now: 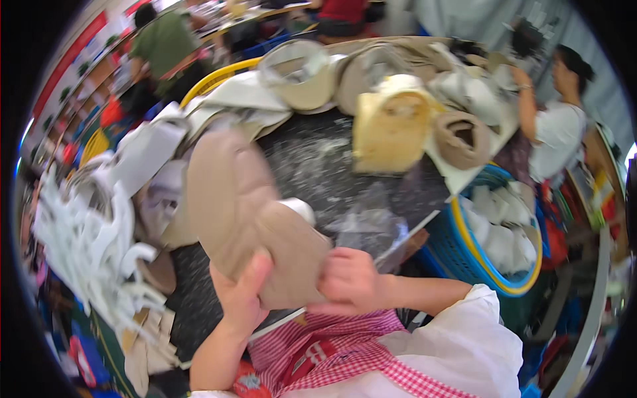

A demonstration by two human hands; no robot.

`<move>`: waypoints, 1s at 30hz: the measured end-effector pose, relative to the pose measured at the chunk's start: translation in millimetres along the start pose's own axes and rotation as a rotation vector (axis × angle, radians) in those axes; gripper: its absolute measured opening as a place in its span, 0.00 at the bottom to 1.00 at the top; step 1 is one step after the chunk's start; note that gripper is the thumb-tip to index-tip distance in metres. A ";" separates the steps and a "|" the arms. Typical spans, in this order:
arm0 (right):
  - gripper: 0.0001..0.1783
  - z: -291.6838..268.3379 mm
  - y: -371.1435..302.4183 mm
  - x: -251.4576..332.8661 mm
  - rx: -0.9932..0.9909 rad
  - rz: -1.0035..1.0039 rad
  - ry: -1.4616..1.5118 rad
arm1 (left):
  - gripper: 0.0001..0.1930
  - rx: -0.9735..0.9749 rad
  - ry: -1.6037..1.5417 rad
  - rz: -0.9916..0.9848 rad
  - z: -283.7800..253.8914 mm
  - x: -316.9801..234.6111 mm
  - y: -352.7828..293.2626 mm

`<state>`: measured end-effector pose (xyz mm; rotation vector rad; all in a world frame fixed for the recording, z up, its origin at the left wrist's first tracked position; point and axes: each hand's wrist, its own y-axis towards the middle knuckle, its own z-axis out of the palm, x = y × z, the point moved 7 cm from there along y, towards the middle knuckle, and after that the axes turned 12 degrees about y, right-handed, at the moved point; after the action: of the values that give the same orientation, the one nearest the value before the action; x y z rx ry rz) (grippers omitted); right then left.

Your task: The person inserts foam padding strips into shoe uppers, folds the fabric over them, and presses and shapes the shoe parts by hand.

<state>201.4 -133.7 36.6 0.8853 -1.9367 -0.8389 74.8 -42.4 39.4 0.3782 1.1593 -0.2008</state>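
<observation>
Over the front of the dark table (305,149) I hold a beige fabric piece (242,212), apparently a cap with a long rounded brim; motion blurs it. The brim part points up and to the far left. My left hand (239,288) grips its lower left edge, thumb across the front and fingers hidden behind. At its lower right edge, my right hand (352,282) is closed on the cloth with curled fingers. A small white part (298,210) shows behind the cap.
White strips (86,239) heap at the left. Pale hats and visors (295,76) line the far edge, beside a yellowish block (391,129). A blue basket (458,255) of white pieces stands right. A co-worker (561,126) sits far right; another person (162,50) is far left.
</observation>
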 end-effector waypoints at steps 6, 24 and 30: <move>0.16 -139.8 -6.2 55.4 0.064 0.093 -1.255 | 0.13 0.608 0.443 0.272 103.2 -25.8 54.5; 0.31 -218.1 -85.5 -76.7 -0.296 0.471 -1.156 | 0.20 0.090 1.857 1.195 90.4 83.8 199.6; 0.26 -184.4 -69.2 -59.0 -0.283 0.427 -0.775 | 0.10 -0.188 0.819 0.284 17.7 61.9 303.1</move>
<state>404.9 -163.1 37.4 -0.0702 -2.4346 -1.2583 219.0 231.8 45.2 0.4686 1.8890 0.3469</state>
